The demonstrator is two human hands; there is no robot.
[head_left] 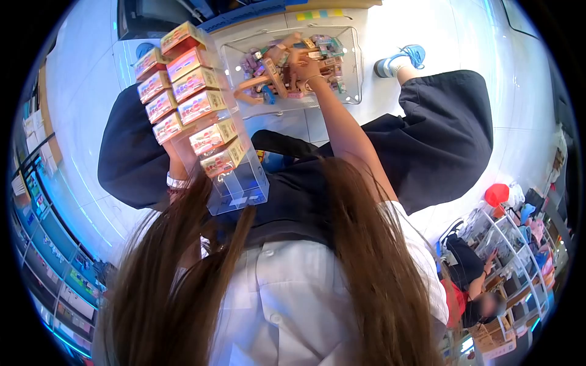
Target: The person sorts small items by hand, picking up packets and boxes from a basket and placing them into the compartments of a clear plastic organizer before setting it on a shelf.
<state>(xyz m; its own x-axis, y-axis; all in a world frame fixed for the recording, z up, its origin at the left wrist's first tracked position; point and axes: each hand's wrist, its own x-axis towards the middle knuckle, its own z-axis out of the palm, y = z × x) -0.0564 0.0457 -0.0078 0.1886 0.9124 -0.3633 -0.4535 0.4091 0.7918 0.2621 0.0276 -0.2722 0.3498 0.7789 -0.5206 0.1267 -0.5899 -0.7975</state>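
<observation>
A clear plastic display rack (241, 183) stands tilted over my lap, with several small printed boxes (201, 105) in two columns. My left hand (183, 149) supports it from the left side and from behind; most of its fingers are hidden by the boxes. The rack's lower end holds no boxes. In front of me, a wire basket (360, 67) on the floor holds many small packaged items. My right hand (307, 66) reaches down into it, fingers bent among the items. What they pinch, if anything, is hidden. A long peach-coloured box (274, 77) lies just left of that hand.
My legs in dark trousers (433, 137) spread around the basket, a blue shoe (413, 56) on its right. Blue shelving (55, 244) runs along the left. At lower right, another person (467, 274) is beside a white rack (519, 253) of goods.
</observation>
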